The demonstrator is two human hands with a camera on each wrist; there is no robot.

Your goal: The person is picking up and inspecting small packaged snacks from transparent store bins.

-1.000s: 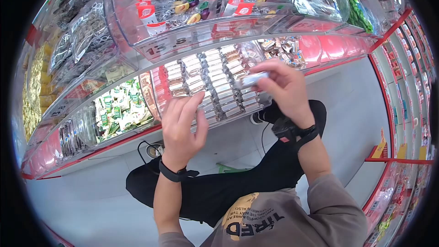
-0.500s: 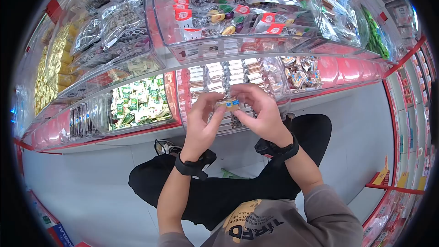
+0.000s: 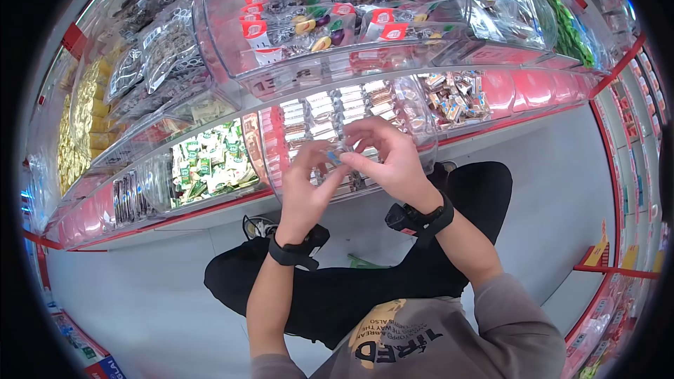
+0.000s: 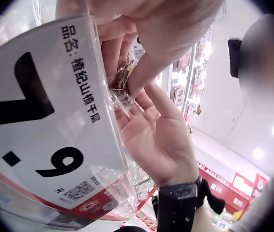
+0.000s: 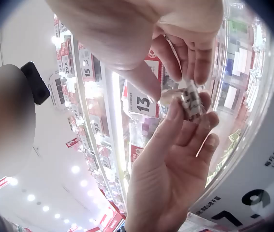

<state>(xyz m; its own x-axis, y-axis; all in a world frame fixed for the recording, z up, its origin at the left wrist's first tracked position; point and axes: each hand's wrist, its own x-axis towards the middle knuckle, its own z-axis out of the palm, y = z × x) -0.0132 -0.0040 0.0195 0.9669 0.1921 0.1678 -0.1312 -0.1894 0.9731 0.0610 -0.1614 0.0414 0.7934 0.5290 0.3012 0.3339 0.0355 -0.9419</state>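
A small wrapped candy (image 3: 334, 157) is between my two hands, over the front of a clear bin. My left hand (image 3: 305, 193) pinches it between thumb and fingers. In the right wrist view, the candy (image 5: 191, 104) shows dark print on a clear, shiny wrapper, with the left hand (image 5: 163, 164) beneath it. My right hand (image 3: 393, 165) has its thumb and fingertips at the wrapper's other end. Brown shows through the candy wrapper (image 4: 122, 77) in the left wrist view, where the right palm (image 4: 154, 137) faces the camera.
Behind the hands, a clear bin holds rows of similar wrapped pieces (image 3: 319, 112). Green-and-white packets (image 3: 210, 161) fill the bin to the left; small wrapped sweets (image 3: 456, 98) lie to the right. Bagged snacks (image 3: 316, 24) fill the upper shelf. A price card (image 4: 40, 111) stands close by the left wrist.
From the right, my right hand has brought the candy to my left hand. Since then the candy has turned, and the right fingers have shifted to its end.
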